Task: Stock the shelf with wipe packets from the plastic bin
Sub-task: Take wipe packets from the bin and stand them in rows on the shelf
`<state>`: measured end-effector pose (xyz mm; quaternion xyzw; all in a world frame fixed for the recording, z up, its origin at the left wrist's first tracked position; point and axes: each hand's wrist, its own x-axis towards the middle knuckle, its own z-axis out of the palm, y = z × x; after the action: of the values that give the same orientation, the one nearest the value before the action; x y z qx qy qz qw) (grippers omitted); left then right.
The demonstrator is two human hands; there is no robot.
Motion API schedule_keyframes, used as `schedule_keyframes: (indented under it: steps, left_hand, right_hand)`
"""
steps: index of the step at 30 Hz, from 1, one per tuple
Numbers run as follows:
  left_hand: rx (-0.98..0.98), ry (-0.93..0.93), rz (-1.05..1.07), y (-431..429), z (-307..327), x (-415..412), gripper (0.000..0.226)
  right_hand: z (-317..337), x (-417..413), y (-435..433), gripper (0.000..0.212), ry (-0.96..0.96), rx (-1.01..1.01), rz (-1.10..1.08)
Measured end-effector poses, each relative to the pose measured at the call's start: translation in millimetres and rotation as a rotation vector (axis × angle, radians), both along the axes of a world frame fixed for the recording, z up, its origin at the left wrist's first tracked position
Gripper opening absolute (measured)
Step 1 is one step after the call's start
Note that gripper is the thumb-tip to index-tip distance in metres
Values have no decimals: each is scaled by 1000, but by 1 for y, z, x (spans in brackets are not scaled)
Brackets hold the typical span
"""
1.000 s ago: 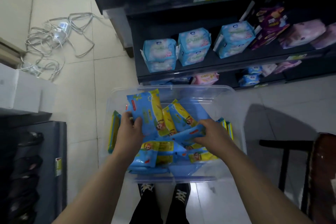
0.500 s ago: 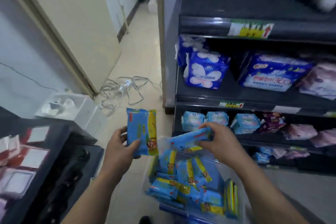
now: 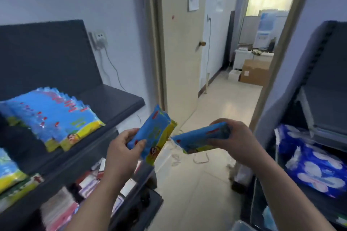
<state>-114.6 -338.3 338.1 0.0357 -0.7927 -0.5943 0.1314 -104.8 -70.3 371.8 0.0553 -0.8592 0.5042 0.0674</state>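
Note:
My left hand (image 3: 122, 148) grips a blue and yellow wipe packet (image 3: 155, 133), tilted up toward the right. My right hand (image 3: 236, 137) grips a second blue wipe packet (image 3: 199, 139), lying nearly level and pointing left. Both packets hang in the air in front of me, their ends close together. On the dark shelf (image 3: 112, 103) at my left lies a fanned stack of the same blue and yellow wipe packets (image 3: 54, 118). Only a corner of the plastic bin (image 3: 242, 226) shows at the bottom edge.
Lower left shelves carry red and white packs (image 3: 62, 210). At the right stands another dark rack with blue and white padded packs (image 3: 319, 169). Ahead are an open cream door (image 3: 180, 47), loose cables on the tiled floor (image 3: 187, 157), and a cardboard box (image 3: 253, 73) beyond.
Both hands lifted a packet each out of the bin. My view swung up and left, from the bin and right rack toward the left shelf and doorway.

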Motion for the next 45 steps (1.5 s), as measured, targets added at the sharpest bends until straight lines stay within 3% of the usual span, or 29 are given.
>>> schedule_keyframes:
  steps: [8,16,23,31,39,45]
  left_hand:
    - [-66,89,192,-123,60,-46,23]
    - [-145,136,373,-185,81,-108,27]
    - [-291,54,471,-209,82,-204,26]
    - [-410,-222,531,-233,71,-314,25]
    - [-476,-360,613,-253,40,-369,24]
    - [-697,-351,726,-262,36,-380,20]
  right_hand:
    - [47,-86,-129,23,144,-81,145]
    - [50,-175,-195,24,170,-125,272]
    - [44,-286,-226,19,140,-142,402]
    - [34,-410,-253,19,52,-87,500]
    - [1,-470,-277,19,-29,-64,602]
    - [-13,-489,-296,20,-118,-129,619]
